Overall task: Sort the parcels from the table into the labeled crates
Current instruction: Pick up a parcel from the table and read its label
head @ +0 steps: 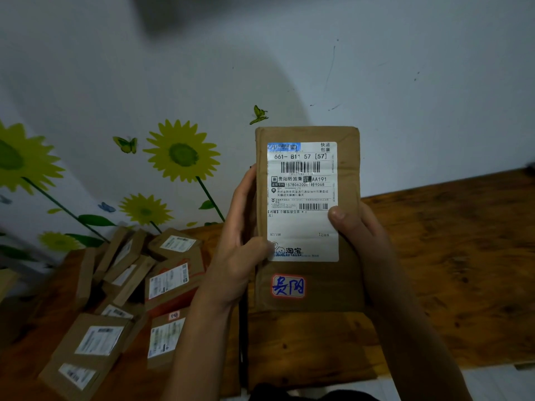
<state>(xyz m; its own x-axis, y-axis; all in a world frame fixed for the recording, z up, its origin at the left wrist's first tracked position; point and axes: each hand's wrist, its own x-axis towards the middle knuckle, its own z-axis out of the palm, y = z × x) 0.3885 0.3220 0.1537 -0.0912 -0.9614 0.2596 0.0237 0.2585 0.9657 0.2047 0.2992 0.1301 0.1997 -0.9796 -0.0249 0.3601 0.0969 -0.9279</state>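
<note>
Far left: yellow sunflower wall stickers (pixel 181 158) with green stems and small butterflies on the pale wall behind the table.

Lower left: heap of brown cardboard parcels (pixel 127 296), each with a white printed shipping label, lying on the dark reddish-brown wooden table (pixel 451 256). Several lean on edge against one another; others lie flat, label up. One near the heap's right side carries a small red-bordered sticker; its writing is too small to read.

Centre: left hand (pixel 241 250) grips the left edge of a flat brown cardboard parcel (pixel 347 270), fingers curled behind it, thumb pressed on the lower left corner of its label. The parcel is held upright, raised above the table, face toward the camera. White shipping label (pixel 302 201) covers most of the upper face: barcodes, printed text, code "661- B11 57 [57]", blue strip at top. Below it, a small white sticker with red border (pixel 288 285) bears blue handwritten characters.

Right of centre: right hand (pixel 357 230) grips the parcel's right edge, thumb on the label's right margin, fingers hidden behind the cardboard. Both hands clamped on the same parcel, one per side.

Right: bare wooden table surface running to the wall.
</note>
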